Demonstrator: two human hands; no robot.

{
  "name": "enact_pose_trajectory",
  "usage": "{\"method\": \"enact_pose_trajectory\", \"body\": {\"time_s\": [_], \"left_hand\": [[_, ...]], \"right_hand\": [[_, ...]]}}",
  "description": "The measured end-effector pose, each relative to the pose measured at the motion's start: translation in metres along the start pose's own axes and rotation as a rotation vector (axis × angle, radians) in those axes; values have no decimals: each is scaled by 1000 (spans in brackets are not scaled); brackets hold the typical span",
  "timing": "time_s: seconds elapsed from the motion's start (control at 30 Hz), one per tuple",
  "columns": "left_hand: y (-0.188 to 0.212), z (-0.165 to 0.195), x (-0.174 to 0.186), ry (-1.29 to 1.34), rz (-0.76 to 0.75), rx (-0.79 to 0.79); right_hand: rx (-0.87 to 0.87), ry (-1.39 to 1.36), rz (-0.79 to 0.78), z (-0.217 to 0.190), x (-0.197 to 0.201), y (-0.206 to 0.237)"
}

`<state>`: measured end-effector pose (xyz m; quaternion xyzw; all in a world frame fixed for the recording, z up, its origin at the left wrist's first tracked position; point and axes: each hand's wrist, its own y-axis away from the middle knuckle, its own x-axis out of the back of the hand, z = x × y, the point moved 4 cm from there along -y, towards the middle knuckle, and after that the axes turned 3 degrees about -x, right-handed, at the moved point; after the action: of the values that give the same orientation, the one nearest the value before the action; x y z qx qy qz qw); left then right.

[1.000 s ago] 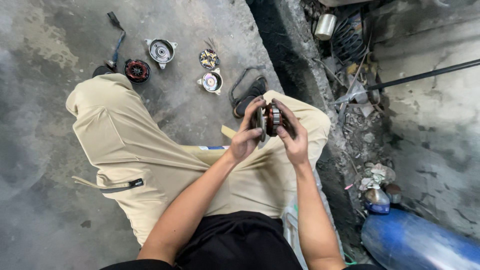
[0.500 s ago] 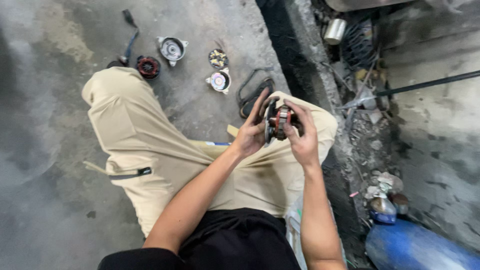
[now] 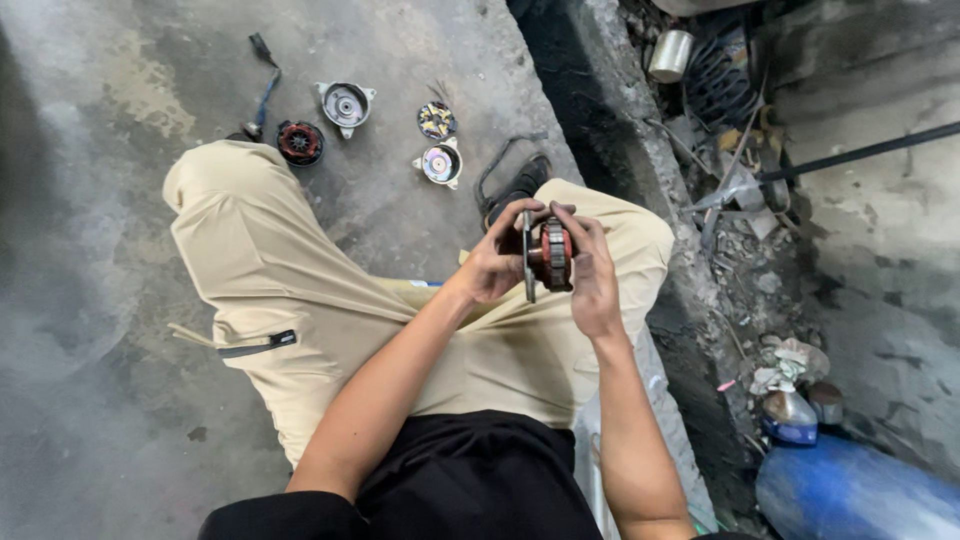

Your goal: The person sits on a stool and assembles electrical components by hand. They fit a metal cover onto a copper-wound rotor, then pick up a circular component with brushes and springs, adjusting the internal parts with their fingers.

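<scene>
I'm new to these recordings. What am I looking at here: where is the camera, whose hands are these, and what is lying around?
The single view comes from a camera worn on the person's head, looking down at their own lap. They sit on a concrete floor in beige trousers. The left hand and right hand together hold a small round motor part with red-brown windings. On the floor ahead lie a similar wound part, a round metal cover, two smaller round pieces and a black sandal. A blue drum sits at lower right.
</scene>
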<state>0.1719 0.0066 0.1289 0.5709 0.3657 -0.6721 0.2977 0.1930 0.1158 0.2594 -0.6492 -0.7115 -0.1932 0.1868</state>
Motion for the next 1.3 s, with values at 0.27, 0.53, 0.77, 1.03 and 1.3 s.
{"method": "enact_pose_trajectory", "body": {"time_s": [0.27,0.53,0.77,1.03,1.3], "left_hand": [[-1,-7,6,72,31,21],[-7,7,-2,-149,38,130],[9,-11,25,-108,12,116],[16,-20,41,103,110,149],[-10,4,79,110,40,142]], "right_hand": [[23,-31,-288,-34,23,3],[-68,-43,-358,-7,34,2],[-93,-19,-499,14,31,-8],[-98,81,-629,-12,48,-48],[121,61,-644,15,55,-117]]}}
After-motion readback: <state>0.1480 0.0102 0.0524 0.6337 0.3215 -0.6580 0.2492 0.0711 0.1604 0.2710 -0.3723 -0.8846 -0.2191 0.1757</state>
